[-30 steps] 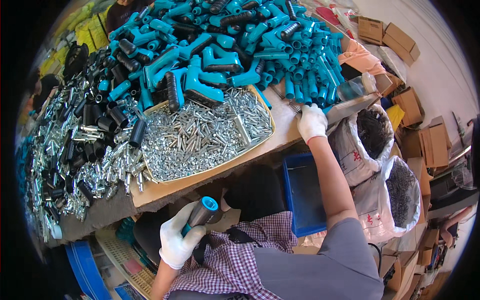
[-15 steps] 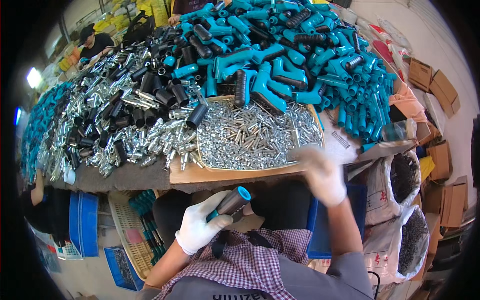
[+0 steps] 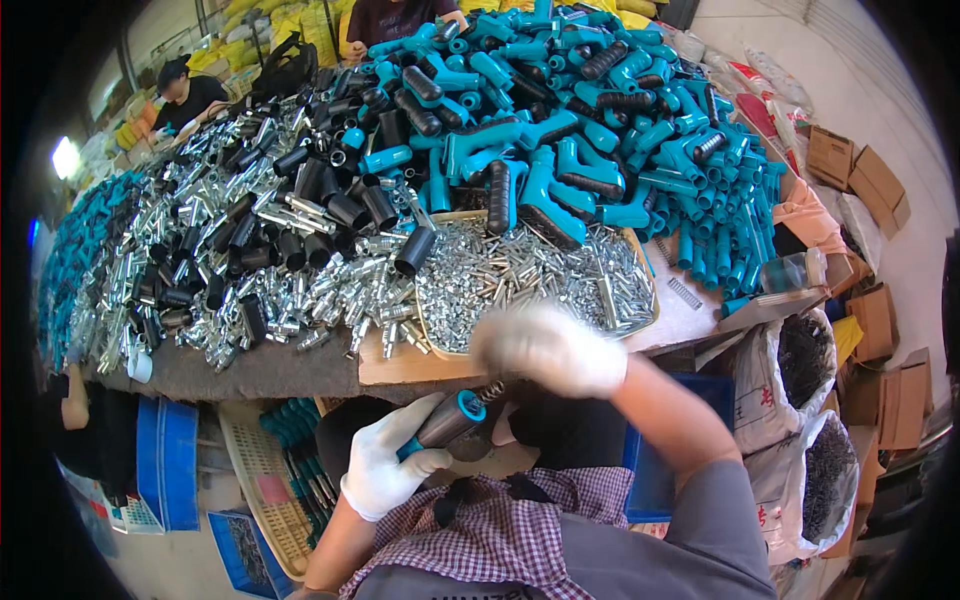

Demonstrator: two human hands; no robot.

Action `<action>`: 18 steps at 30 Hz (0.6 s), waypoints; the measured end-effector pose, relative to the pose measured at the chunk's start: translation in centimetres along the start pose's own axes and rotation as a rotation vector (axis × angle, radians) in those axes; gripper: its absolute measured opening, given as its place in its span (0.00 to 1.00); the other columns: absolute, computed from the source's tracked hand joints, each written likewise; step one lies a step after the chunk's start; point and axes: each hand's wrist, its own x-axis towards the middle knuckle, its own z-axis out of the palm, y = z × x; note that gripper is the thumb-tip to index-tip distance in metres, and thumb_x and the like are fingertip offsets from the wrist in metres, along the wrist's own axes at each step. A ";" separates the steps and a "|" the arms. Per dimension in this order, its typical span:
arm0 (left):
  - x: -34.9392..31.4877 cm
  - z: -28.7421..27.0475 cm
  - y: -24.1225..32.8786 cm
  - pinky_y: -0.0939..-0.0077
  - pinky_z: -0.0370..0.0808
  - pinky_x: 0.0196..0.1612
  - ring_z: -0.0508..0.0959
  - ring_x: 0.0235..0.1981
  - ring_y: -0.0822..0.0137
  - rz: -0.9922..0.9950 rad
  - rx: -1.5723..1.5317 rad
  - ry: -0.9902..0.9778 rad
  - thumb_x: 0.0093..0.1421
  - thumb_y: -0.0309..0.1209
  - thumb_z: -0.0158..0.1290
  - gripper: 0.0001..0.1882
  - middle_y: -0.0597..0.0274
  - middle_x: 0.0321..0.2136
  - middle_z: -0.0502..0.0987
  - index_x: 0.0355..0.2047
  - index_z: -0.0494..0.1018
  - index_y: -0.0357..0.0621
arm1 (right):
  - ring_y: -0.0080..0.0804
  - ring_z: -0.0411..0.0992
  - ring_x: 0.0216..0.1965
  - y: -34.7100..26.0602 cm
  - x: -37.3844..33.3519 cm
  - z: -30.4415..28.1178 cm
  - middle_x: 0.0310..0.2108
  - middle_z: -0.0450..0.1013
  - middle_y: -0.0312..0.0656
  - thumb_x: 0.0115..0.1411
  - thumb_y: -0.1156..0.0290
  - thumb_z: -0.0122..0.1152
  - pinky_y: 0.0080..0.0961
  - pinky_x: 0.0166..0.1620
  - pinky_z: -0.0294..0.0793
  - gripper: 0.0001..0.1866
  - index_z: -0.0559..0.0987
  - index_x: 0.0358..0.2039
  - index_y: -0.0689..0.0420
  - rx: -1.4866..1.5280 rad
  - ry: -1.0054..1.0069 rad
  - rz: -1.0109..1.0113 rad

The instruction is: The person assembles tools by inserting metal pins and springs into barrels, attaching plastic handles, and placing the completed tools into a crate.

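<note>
In my left hand [image 3: 385,465], the gloved fingers wrap round a teal-and-black tool housing [image 3: 448,424], its round teal mouth tilted up to the right. A coiled metal spring [image 3: 488,393] pokes out of that mouth. My gloved right hand [image 3: 550,352] is over the spring's upper end, its fingers closed on it though smeared by motion. Just beyond is a shallow tray [image 3: 447,352] of small metal pins and fittings. Teal housings with black grips [image 3: 552,200] are heaped behind the tray.
Metal shafts and black sleeves [image 3: 290,248] are piled at the left. A loose spring [image 3: 685,293] lies at the table's right. Below stand a blue bin [image 3: 700,400], a cream basket [image 3: 252,455] and sacks of dark parts [image 3: 800,370]. Two people sit across the table.
My right hand has moved left from the tray's right side to the housing's mouth. A spring now shows in the mouth. My left hand keeps its hold, nearly in place.
</note>
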 end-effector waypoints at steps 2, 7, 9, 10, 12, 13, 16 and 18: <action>-0.1 0.2 0.0 0.68 0.77 0.42 0.83 0.37 0.50 -0.015 -0.026 0.008 0.52 0.56 0.63 0.40 0.43 0.36 0.80 0.53 0.74 0.33 | 0.47 0.74 0.41 3.9 3.5 -4.0 0.36 0.76 0.46 0.60 0.63 0.60 0.40 0.46 0.74 0.12 0.80 0.38 0.56 -0.626 0.253 -0.041; -0.3 0.2 -0.4 0.69 0.77 0.40 0.83 0.35 0.52 -0.042 -0.032 0.046 0.52 0.60 0.60 0.42 0.44 0.34 0.80 0.52 0.73 0.33 | 0.47 0.76 0.43 9.7 7.3 -8.2 0.36 0.78 0.48 0.52 0.65 0.66 0.43 0.45 0.75 0.26 0.72 0.53 0.53 -1.347 0.079 0.414; -0.5 0.0 -0.1 0.70 0.77 0.39 0.83 0.34 0.54 -0.082 -0.072 0.056 0.52 0.62 0.60 0.43 0.45 0.33 0.80 0.53 0.73 0.33 | 0.48 0.76 0.43 10.1 8.0 -8.6 0.36 0.78 0.50 0.51 0.66 0.65 0.43 0.46 0.76 0.28 0.72 0.54 0.54 -1.322 0.070 0.426; -0.4 -0.1 0.0 0.70 0.76 0.38 0.82 0.33 0.56 -0.112 -0.109 0.058 0.52 0.63 0.59 0.44 0.46 0.33 0.80 0.53 0.72 0.33 | 0.49 0.77 0.44 10.3 7.9 -8.9 0.37 0.79 0.52 0.50 0.67 0.65 0.44 0.47 0.76 0.30 0.71 0.55 0.54 -1.299 0.072 0.446; -1.0 -0.3 -0.1 0.71 0.76 0.38 0.82 0.32 0.58 -0.118 -0.087 0.077 0.52 0.65 0.57 0.46 0.47 0.32 0.79 0.54 0.72 0.32 | 0.54 0.77 0.44 7.9 7.7 -8.7 0.40 0.79 0.55 0.51 0.66 0.63 0.44 0.48 0.75 0.30 0.71 0.57 0.54 -1.206 0.153 0.473; -1.1 -0.5 0.1 0.71 0.76 0.39 0.82 0.33 0.58 -0.123 -0.086 0.079 0.52 0.66 0.57 0.47 0.47 0.33 0.80 0.54 0.71 0.32 | 0.55 0.76 0.45 6.7 7.4 -8.7 0.41 0.78 0.56 0.52 0.66 0.62 0.44 0.48 0.75 0.31 0.70 0.58 0.54 -1.147 0.238 0.497; -2.6 -1.2 0.3 0.71 0.76 0.40 0.82 0.34 0.58 -0.188 -0.094 0.107 0.52 0.66 0.56 0.47 0.47 0.34 0.80 0.54 0.71 0.32 | 0.44 0.78 0.37 4.2 3.2 -7.6 0.38 0.78 0.51 0.56 0.65 0.59 0.35 0.44 0.77 0.29 0.69 0.58 0.61 -0.445 0.618 0.134; -3.2 -1.2 -0.1 0.73 0.76 0.40 0.80 0.33 0.68 -0.290 -0.069 0.105 0.48 0.76 0.49 0.55 0.55 0.32 0.80 0.53 0.72 0.32 | 0.36 0.77 0.35 0.8 -0.2 -4.5 0.40 0.76 0.47 0.59 0.64 0.59 0.29 0.42 0.77 0.32 0.65 0.63 0.61 0.333 0.640 0.192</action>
